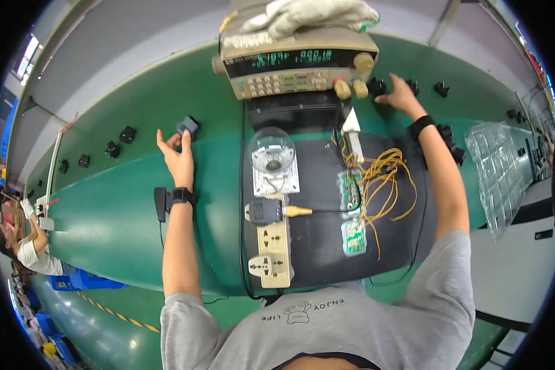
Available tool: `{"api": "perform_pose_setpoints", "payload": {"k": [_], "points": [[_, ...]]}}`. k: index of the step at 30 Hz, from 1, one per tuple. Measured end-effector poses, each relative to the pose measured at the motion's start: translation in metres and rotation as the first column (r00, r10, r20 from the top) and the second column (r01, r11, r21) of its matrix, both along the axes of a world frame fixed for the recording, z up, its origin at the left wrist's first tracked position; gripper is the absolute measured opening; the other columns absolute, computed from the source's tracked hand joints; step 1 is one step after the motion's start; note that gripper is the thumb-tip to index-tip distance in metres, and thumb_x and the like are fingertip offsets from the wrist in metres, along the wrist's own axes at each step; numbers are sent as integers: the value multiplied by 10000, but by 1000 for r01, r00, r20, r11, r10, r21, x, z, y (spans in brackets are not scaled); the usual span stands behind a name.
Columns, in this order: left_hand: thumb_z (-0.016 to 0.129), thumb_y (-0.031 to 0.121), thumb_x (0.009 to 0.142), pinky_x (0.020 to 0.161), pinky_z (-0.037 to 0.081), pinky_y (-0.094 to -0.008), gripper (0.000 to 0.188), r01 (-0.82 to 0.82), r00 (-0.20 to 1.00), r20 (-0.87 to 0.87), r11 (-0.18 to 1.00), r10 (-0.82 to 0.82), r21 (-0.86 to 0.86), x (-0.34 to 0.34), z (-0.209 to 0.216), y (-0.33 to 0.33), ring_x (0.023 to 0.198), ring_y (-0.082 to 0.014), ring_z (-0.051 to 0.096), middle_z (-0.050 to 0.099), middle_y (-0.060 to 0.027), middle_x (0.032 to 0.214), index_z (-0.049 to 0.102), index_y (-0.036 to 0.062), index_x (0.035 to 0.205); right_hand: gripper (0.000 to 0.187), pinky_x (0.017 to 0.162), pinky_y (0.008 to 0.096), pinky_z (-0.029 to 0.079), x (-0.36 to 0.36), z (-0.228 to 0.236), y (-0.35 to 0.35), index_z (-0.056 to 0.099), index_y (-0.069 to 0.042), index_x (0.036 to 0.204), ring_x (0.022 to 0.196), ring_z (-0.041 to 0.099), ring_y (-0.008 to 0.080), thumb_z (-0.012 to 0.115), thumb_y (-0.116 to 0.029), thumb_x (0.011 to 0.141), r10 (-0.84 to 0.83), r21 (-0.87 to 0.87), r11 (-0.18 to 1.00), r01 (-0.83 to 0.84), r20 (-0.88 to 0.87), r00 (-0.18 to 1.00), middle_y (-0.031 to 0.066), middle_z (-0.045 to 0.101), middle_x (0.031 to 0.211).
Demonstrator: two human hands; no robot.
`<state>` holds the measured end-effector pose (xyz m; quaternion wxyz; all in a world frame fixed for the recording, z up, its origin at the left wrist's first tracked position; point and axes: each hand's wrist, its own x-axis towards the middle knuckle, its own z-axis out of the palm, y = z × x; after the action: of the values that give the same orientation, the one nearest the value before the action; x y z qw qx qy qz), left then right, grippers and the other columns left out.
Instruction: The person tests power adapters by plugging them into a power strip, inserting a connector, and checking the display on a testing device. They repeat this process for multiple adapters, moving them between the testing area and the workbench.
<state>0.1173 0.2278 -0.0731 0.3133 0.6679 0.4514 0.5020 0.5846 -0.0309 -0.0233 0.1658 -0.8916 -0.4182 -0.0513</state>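
Observation:
My left hand [177, 158] reaches over the green table, fingers apart. Its fingertips are at the near edge of a dark grey power adapter [189, 126], touching or nearly touching it. On the far right, my right hand [402, 98] is stretched out with thumb and fingers spread. A black power adapter [377, 87] lies just left of its fingertips, and another black adapter [414, 87] is partly hidden behind the hand. Between my arms, a grey adapter [266, 211] sits plugged into a cream power strip [271, 253], with a yellow connector [298, 211] and black cable running right.
A bench test instrument [299, 65] with white gloves [314, 17] on top stands at the back. Nearby are a clear dome lamp [274, 151], a yellow wire bundle [385, 172], a green circuit board [354, 238] and a clear plastic tray [498, 172]. Another person [34, 246] works far left.

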Motion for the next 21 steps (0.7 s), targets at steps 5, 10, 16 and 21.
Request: {"api": "perform_pose_setpoints", "payload": {"k": [5, 10, 16, 21], "points": [[651, 344, 842, 1021, 301, -406, 822, -36, 999, -19, 999, 37, 32, -1, -6, -1, 1159, -273, 446, 526, -146, 1224, 172, 47, 1440, 687, 837, 378, 482, 20, -36, 26, 505, 53, 1173, 968, 609, 361, 806, -209, 614, 142, 144, 982, -121, -140, 980, 250, 625, 1001], [695, 343, 816, 910, 357, -332, 812, -84, 995, -55, 995, 87, 48, -11, -11, 4, 1127, -231, 402, 462, -127, 1218, 232, 32, 1406, 434, 789, 323, 490, -25, 23, 4, 573, 39, 1076, 894, 631, 244, 710, -198, 739, 138, 314, 947, -71, -196, 971, 174, 644, 950], [668, 245, 827, 759, 410, -291, 413, -166, 984, 58, 986, 166, 0, -13, -9, -3, 890, -145, 481, 534, -69, 981, 475, 25, 1118, 459, 742, 264, 473, -116, 71, -62, 491, -29, 1224, 864, 583, 144, 657, -58, 797, 365, 626, 778, -57, -376, 852, 96, 572, 1068], [588, 134, 851, 690, 475, -261, 120, 10, 999, 42, 1000, -10, 1, -23, -30, 11, 721, -124, 591, 635, -54, 794, 598, 16, 860, 568, 750, 229, 423, -234, 88, -92, 454, -20, 1225, 936, 530, 120, 708, -48, 718, 514, 602, 774, -195, -417, 750, 95, 582, 1072]]}}
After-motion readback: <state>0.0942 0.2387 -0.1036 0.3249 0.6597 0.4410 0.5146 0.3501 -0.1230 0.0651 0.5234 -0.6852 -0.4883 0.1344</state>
